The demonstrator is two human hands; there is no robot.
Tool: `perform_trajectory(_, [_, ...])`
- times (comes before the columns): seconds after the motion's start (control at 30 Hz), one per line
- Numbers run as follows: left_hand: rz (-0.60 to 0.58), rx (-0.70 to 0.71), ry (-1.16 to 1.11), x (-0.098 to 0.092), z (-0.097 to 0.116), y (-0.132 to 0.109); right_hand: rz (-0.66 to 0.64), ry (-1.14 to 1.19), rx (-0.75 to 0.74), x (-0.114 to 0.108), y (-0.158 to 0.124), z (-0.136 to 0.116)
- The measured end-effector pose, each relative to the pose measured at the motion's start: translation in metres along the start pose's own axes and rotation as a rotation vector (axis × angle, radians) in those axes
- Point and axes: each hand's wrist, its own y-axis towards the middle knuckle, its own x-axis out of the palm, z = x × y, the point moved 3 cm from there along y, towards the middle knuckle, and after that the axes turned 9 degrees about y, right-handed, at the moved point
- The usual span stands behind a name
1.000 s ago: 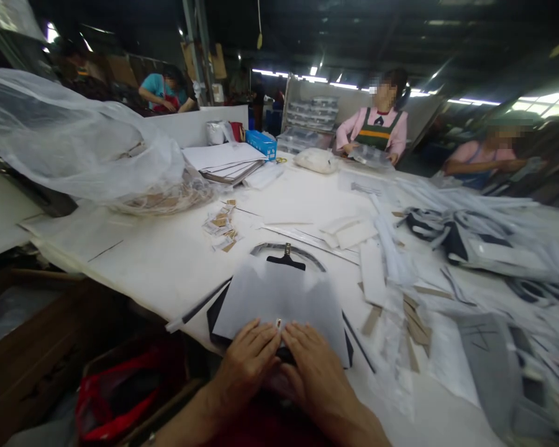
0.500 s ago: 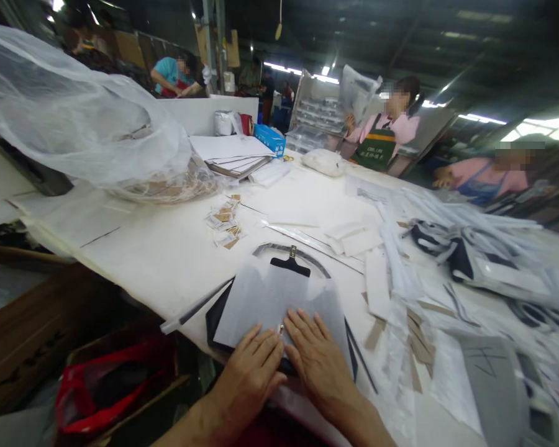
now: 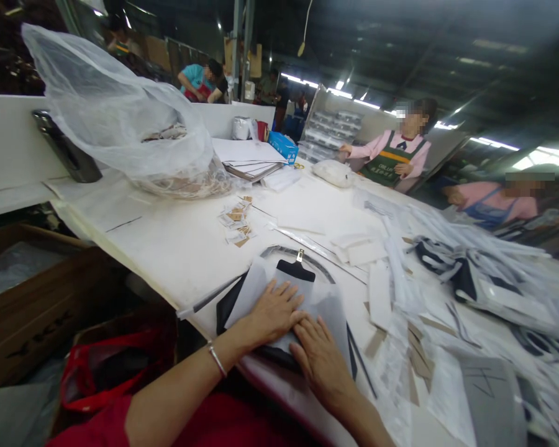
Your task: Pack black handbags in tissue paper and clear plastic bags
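Note:
A black handbag (image 3: 224, 310) lies flat at the table's near edge. Its dark flap (image 3: 295, 272) carries a gold metal clasp (image 3: 300, 255), and a curved handle (image 3: 323, 267) arches behind it. Over the bag's front lies a thin greyish-white sheet (image 3: 249, 288). My left hand (image 3: 276, 313) rests flat on the sheet, just below the flap, fingers stretched out. Lower and to the right, my right hand (image 3: 320, 355) also lies flat on it, its fingertips close to the left hand's. Neither hand grips anything. The sheet's middle is hidden beneath them.
Small paper tags (image 3: 238, 220) lie behind the bag. A big translucent plastic bag (image 3: 135, 118) stands at the left beside a dark flask (image 3: 68, 146). White strips and plastic wrap (image 3: 379, 295) cover the right. Cardboard boxes (image 3: 32, 329) sit lower left. A co-worker (image 3: 394, 155) stands across the table.
My left hand has slid up the sheet towards the flap, while my right hand stays near the bag's lower part. The camera view has shifted slightly. The co-worker opposite has lowered a clear plastic item.

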Motion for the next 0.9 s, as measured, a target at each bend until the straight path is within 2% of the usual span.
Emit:
perform_trajectory(0.1, [-0.049,-0.033,-0.079,0.018,-0.007,-0.011,-0.078,0.153,0.006,-0.02,0.006,0.003])
perform_trajectory(0.2, [-0.073,-0.042,-0.153,0.019,-0.007,-0.013,-0.147,0.327,0.098,-0.06,0.032,-0.002])
perform_trajectory(0.27, [-0.068,-0.07,-0.2,0.017,-0.007,-0.01,-0.068,0.321,0.154,-0.088,0.061,-0.011])
perform_trajectory(0.33, [-0.062,-0.088,-0.219,0.016,-0.006,-0.008,0.02,0.261,0.182,-0.1,0.093,-0.019])
perform_trajectory(0.4, [-0.053,-0.094,-0.23,0.014,-0.007,-0.007,0.062,0.228,0.222,-0.093,0.117,-0.021])
perform_trajectory(0.47, [-0.031,-0.103,-0.268,0.013,-0.009,-0.008,0.123,0.226,0.268,-0.072,0.126,-0.015])
perform_trajectory(0.6, [0.062,-0.175,-0.395,0.013,-0.017,-0.01,0.251,0.236,0.306,-0.023,0.106,0.015])
perform_trajectory(0.77, [0.19,-0.313,-0.354,0.024,-0.023,-0.013,0.392,0.171,0.131,0.004,0.085,0.034])
perform_trajectory(0.83, [0.225,-0.302,-0.275,0.03,-0.022,-0.013,0.42,0.095,0.071,0.008,0.085,0.035])
perform_trajectory(0.9, [0.209,-0.297,-0.17,0.036,-0.02,-0.011,0.443,0.027,0.039,0.01,0.087,0.034])
